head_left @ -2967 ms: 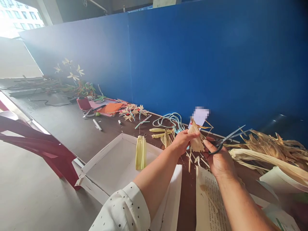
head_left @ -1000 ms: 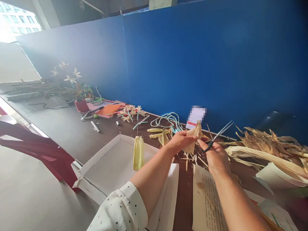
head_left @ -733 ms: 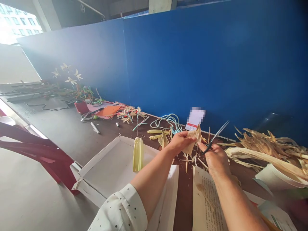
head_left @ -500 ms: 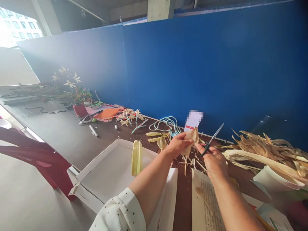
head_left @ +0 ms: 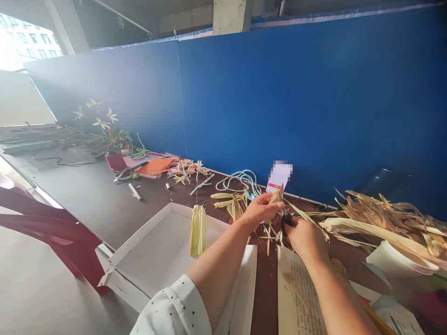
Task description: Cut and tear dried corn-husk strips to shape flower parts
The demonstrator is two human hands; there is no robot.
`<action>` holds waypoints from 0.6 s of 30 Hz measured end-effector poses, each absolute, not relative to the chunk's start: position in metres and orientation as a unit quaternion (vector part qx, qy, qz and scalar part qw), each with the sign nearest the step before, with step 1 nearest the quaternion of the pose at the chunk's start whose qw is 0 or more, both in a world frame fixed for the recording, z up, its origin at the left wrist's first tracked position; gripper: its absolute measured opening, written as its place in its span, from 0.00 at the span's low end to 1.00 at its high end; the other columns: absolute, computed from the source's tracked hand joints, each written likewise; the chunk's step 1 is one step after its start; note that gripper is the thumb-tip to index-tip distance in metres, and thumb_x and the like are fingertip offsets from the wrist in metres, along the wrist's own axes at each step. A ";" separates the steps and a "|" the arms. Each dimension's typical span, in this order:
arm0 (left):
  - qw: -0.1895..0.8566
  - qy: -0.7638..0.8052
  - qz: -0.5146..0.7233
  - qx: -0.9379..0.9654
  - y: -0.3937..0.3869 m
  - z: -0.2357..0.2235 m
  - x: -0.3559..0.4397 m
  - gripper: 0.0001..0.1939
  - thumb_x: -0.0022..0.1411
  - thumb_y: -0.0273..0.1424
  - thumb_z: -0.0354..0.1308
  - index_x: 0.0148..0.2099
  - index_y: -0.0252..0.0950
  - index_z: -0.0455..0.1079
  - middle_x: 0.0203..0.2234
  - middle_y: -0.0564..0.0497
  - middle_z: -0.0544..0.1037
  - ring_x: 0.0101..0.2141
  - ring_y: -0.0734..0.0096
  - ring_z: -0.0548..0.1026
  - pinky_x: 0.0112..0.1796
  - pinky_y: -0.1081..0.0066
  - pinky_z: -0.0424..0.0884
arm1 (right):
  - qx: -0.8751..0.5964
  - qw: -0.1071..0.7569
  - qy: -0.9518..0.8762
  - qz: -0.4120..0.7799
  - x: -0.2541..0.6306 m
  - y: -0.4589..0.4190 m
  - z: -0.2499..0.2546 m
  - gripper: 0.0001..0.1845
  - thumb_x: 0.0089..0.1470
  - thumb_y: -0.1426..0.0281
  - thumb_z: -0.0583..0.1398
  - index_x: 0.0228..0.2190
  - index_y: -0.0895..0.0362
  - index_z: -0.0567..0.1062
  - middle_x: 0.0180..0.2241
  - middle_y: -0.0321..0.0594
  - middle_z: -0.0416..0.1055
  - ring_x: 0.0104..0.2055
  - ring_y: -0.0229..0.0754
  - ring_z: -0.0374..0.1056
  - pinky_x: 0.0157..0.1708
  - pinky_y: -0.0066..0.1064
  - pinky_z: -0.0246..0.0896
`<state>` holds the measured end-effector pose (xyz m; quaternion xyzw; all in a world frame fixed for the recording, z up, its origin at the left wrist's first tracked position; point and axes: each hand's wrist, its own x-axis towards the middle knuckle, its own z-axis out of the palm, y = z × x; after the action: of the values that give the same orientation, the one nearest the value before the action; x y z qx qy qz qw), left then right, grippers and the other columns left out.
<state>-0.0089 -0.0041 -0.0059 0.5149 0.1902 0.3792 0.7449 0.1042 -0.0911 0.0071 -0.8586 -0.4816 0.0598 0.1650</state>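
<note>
Between the fingers of my left hand [head_left: 262, 207] is a pale piece of dried corn husk [head_left: 275, 197], mostly covered by the hand. My right hand [head_left: 307, 238] grips black-handled scissors [head_left: 287, 220], whose blades point up and lie against the husk. Whether the blades are closed through it cannot be made out. Below the hands, husk scraps and thin stalks [head_left: 268, 239] litter the brown table. A yellow-green husk strip [head_left: 198, 230] lies over the edge of a white box lid [head_left: 146, 251] to the left.
A heap of dried husks [head_left: 384, 211] and a white tub [head_left: 400, 258] are at the right. A printed sheet [head_left: 300, 293] lies in front. Behind are a coiled pale-green cord [head_left: 239, 179], a card [head_left: 279, 177] and a blue partition [head_left: 296, 93]. A dark red chair [head_left: 66, 242] stands left.
The scissors have swung from pointing up and right, away from the husk, to upright against it. My right hand has moved slightly left, while my left hand still holds the husk.
</note>
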 end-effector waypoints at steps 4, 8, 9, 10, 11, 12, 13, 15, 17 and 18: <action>0.710 0.241 0.378 0.543 -0.003 -0.013 -0.002 0.21 0.44 0.38 0.67 0.39 0.33 0.70 0.25 0.54 0.68 0.23 0.77 0.66 0.26 0.73 0.67 | -0.864 0.110 -0.491 0.023 0.105 -0.089 0.000 0.24 0.51 0.50 0.50 0.30 0.50 0.78 0.29 0.45 0.75 0.30 0.49 0.70 0.24 0.32 0.50; 0.617 0.292 0.431 0.590 0.005 -0.026 0.004 0.11 0.47 0.33 0.64 0.32 0.32 0.69 0.21 0.56 0.66 0.23 0.80 0.62 0.26 0.78 0.62 | -0.837 0.127 -0.530 0.034 0.106 -0.087 -0.006 0.20 0.52 0.53 0.52 0.32 0.51 0.77 0.28 0.43 0.76 0.30 0.47 0.70 0.24 0.31 0.51; 0.605 0.302 0.442 0.589 0.006 -0.028 0.004 0.10 0.47 0.32 0.63 0.32 0.33 0.69 0.22 0.56 0.67 0.23 0.80 0.62 0.26 0.78 0.61 | -0.830 0.127 -0.542 0.028 0.105 -0.086 -0.007 0.19 0.53 0.54 0.52 0.33 0.52 0.77 0.28 0.43 0.76 0.31 0.47 0.71 0.25 0.31 0.52; 0.601 0.309 0.449 0.584 0.007 -0.029 0.005 0.10 0.47 0.32 0.62 0.33 0.33 0.70 0.22 0.56 0.68 0.24 0.80 0.63 0.26 0.78 0.61 | -0.827 0.123 -0.549 0.015 0.104 -0.086 -0.008 0.18 0.54 0.55 0.52 0.34 0.52 0.77 0.29 0.44 0.76 0.31 0.48 0.71 0.25 0.32 0.53; 0.601 0.316 0.454 0.577 0.008 -0.028 0.004 0.10 0.48 0.31 0.62 0.33 0.33 0.70 0.22 0.56 0.68 0.24 0.79 0.63 0.26 0.78 0.61 | -0.826 0.118 -0.551 -0.003 0.102 -0.086 -0.008 0.18 0.55 0.57 0.52 0.37 0.53 0.76 0.30 0.45 0.76 0.32 0.49 0.72 0.26 0.32 0.53; 0.604 0.322 0.457 0.568 0.008 -0.027 0.004 0.09 0.48 0.31 0.61 0.34 0.33 0.70 0.22 0.55 0.69 0.24 0.79 0.64 0.26 0.78 0.61 | -0.826 0.115 -0.551 -0.024 0.100 -0.086 -0.008 0.18 0.55 0.58 0.52 0.39 0.54 0.75 0.31 0.46 0.76 0.33 0.50 0.72 0.26 0.33 0.54; 0.606 0.327 0.461 0.560 0.007 -0.025 0.004 0.10 0.48 0.30 0.61 0.35 0.33 0.70 0.23 0.55 0.70 0.24 0.78 0.65 0.26 0.77 0.62 | -0.830 0.116 -0.544 -0.044 0.098 -0.087 -0.008 0.18 0.56 0.59 0.52 0.42 0.55 0.74 0.32 0.47 0.77 0.33 0.51 0.72 0.26 0.33 0.54; 0.606 0.337 0.470 0.546 0.004 -0.021 0.003 0.10 0.48 0.29 0.60 0.36 0.33 0.71 0.24 0.54 0.71 0.24 0.77 0.66 0.27 0.77 0.63 | -0.840 0.130 -0.523 -0.070 0.094 -0.088 -0.007 0.19 0.56 0.61 0.52 0.46 0.56 0.70 0.32 0.47 0.77 0.34 0.51 0.73 0.26 0.33 0.55; 0.602 0.345 0.477 0.540 0.001 -0.018 0.003 0.10 0.48 0.28 0.60 0.36 0.34 0.70 0.24 0.54 0.71 0.25 0.77 0.66 0.28 0.77 0.63 | -0.847 0.143 -0.506 -0.078 0.090 -0.089 -0.006 0.19 0.56 0.61 0.53 0.47 0.56 0.68 0.31 0.46 0.77 0.33 0.51 0.73 0.26 0.33 0.55; 0.603 0.345 0.476 0.540 0.000 -0.018 0.003 0.10 0.48 0.28 0.60 0.36 0.34 0.70 0.24 0.54 0.71 0.25 0.77 0.66 0.28 0.77 0.63 | -0.848 0.145 -0.504 -0.078 0.089 -0.090 -0.005 0.18 0.56 0.61 0.53 0.46 0.55 0.68 0.30 0.45 0.76 0.32 0.51 0.73 0.26 0.33 0.56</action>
<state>0.0031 0.0005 -0.0178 0.5400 0.3446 0.4757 0.6028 0.0893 -0.0899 -0.0051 -0.8479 -0.5040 -0.0781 0.1449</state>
